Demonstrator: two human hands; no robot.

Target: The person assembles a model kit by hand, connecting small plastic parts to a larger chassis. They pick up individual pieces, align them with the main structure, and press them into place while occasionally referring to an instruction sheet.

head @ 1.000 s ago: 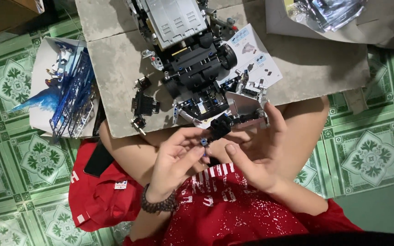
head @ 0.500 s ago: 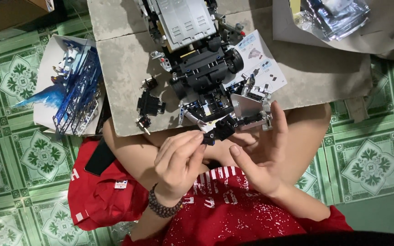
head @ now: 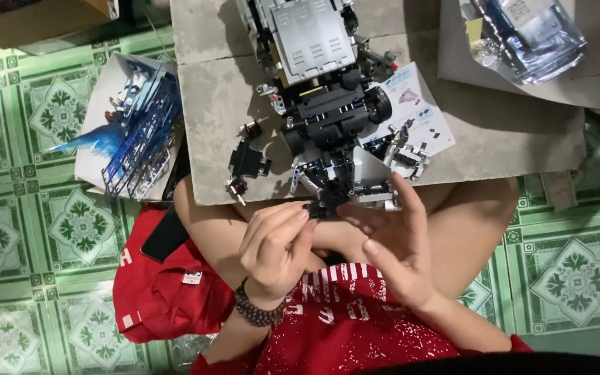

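- The left hand [head: 276, 243] pinches a small black brick piece [head: 316, 208] between its fingertips, just off the near edge of the grey board [head: 210, 139] and over the person's lap.
- The right hand [head: 390, 239] is half open, fingers spread, its tips touching the same piece and the near end of the brick vehicle model [head: 328, 104]; it grips nothing that I can see.
- To seat the piece well, I judge the right hand should brace the model's near end while the left lines the piece up squarely and presses straight in (a skewed push may pop neighbouring parts).
- Loose black sub-assemblies [head: 248, 163] lie by the board's near left corner.
- An instruction booklet [head: 418, 111] lies under the model's right side.
- Clear parts bags [head: 529, 35] sit at the far right.
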